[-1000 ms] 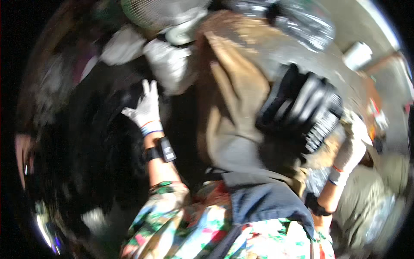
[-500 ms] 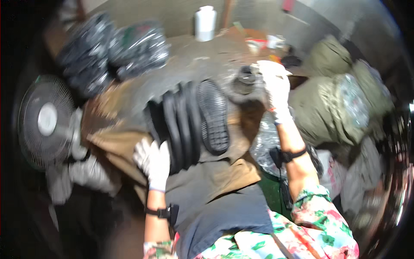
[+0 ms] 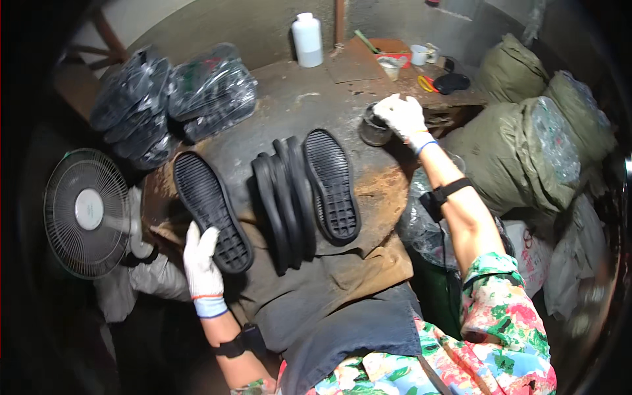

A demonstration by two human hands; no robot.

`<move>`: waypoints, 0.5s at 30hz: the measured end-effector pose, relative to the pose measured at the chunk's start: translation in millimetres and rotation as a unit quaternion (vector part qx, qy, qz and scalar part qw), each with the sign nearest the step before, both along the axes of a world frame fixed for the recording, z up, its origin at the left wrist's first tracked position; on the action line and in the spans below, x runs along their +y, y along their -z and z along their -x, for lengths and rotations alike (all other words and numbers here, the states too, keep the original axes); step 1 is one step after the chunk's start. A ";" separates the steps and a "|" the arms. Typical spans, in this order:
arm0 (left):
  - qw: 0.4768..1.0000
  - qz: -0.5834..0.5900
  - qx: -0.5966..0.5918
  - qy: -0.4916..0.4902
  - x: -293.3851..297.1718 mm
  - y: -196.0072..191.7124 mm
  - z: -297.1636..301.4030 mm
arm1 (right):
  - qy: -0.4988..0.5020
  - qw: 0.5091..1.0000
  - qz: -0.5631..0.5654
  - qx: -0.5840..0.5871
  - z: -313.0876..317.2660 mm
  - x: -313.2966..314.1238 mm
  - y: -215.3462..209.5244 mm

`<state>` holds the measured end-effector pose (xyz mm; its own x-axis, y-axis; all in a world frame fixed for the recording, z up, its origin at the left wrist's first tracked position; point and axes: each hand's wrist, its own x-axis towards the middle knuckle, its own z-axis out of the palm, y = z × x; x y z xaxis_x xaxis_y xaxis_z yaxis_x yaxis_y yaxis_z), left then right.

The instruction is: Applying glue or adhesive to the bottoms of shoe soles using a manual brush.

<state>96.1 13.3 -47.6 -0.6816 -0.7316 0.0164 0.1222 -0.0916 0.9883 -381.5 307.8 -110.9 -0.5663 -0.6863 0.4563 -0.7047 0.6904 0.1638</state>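
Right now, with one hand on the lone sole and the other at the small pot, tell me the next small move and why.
Probably lift the right hand out of the small pot and bring it across to the lone black sole. The left hand already rests at that sole's near end, tread side up and apart from the stacked soles, so it looks like the one being worked on.

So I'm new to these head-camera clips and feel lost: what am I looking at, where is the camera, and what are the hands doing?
The camera sits on a person's head and looks down, so the picture bends at its rim. Both hands wear white gloves. The left hand rests on a single black shoe sole lying on the worn table. Beside it lies a stack of soles. The right hand reaches to a small dark pot. A fan stands left, a white bottle at the back, and stuffed green sacks on the right.
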 end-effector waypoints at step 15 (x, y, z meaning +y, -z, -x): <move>0.697 -0.512 0.332 0.375 62.5 -29.5 89.9 | -0.051 0.878 0.463 -0.112 -32.5 41.3 -0.8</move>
<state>6.2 75.8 -18.1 -0.9699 -0.0323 0.2412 0.0592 -0.9927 0.1051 -349.0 349.1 -110.0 -0.6694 -0.1328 0.7310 -0.7142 0.3860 -0.5839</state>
